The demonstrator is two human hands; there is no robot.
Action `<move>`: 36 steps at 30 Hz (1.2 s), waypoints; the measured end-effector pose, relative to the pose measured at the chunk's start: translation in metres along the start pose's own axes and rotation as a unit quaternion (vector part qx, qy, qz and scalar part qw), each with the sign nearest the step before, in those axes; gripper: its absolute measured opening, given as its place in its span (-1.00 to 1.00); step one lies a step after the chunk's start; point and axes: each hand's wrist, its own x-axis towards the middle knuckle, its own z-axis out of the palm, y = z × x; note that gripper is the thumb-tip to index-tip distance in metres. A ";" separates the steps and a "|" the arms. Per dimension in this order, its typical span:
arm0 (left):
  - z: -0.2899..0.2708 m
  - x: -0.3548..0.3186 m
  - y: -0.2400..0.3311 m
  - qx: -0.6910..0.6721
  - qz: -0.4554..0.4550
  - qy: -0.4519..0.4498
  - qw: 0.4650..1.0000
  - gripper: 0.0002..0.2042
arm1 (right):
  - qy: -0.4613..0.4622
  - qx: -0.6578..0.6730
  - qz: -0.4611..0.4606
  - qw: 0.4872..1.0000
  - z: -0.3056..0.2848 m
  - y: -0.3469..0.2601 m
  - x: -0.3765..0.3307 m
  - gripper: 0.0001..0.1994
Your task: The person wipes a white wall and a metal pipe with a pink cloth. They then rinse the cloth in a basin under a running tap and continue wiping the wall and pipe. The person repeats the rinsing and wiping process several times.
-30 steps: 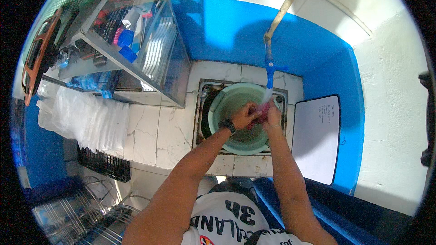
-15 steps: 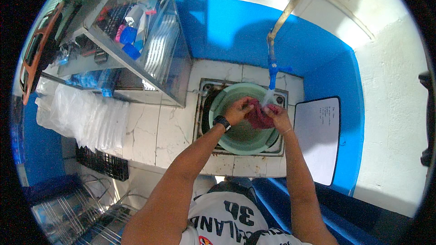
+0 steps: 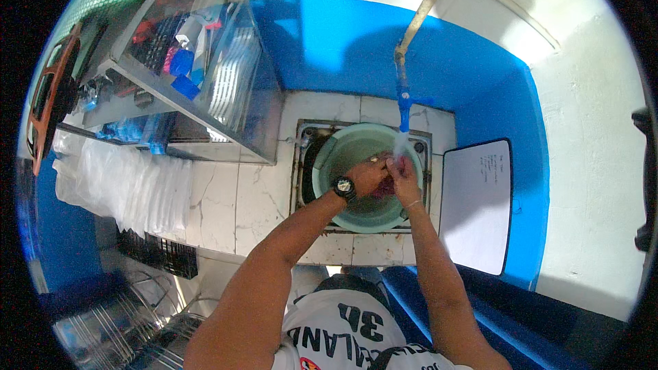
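A dark red cloth (image 3: 385, 190) is bunched between my hands, low inside a pale green basin (image 3: 341, 145). My left hand (image 3: 368, 177), with a black watch at the wrist, is closed on its left part. On the other side my right hand (image 3: 406, 177) grips the cloth, its fingers close to those of the left. Water (image 3: 400, 144) runs from a blue tap (image 3: 404, 113) onto the cloth and my right fingers. Much of the cloth is hidden by my hands.
The basin sits in a metal sink (image 3: 299, 185) set in a white tiled counter (image 3: 255, 195). A glass cabinet (image 3: 264, 113) stands at the left, with white plastic bags (image 3: 130, 185) before it. A whiteboard (image 3: 476, 205) leans against the blue wall at the right.
Both hands have drawn closer together and sunk lower into the basin. The cloth, spread between them before, is now bunched and mostly covered.
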 end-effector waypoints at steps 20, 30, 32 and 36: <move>0.051 0.003 -0.024 -0.476 -0.103 0.086 0.869 -0.50 | 0.103 0.113 -0.101 0.983 -0.012 -0.023 0.016 -0.74; 0.023 0.002 -0.017 -0.466 -0.170 0.027 0.868 -0.69 | 0.083 0.217 -0.081 0.969 -0.029 -0.030 0.022 -0.69; 0.020 0.004 -0.016 -0.479 -0.156 0.066 0.861 -0.67 | 0.085 0.218 -0.078 0.969 -0.036 -0.029 0.022 -0.68; 0.012 0.002 -0.022 -0.446 -0.159 0.136 0.870 -0.63 | 0.105 0.199 -0.082 0.971 -0.058 -0.026 0.016 -0.68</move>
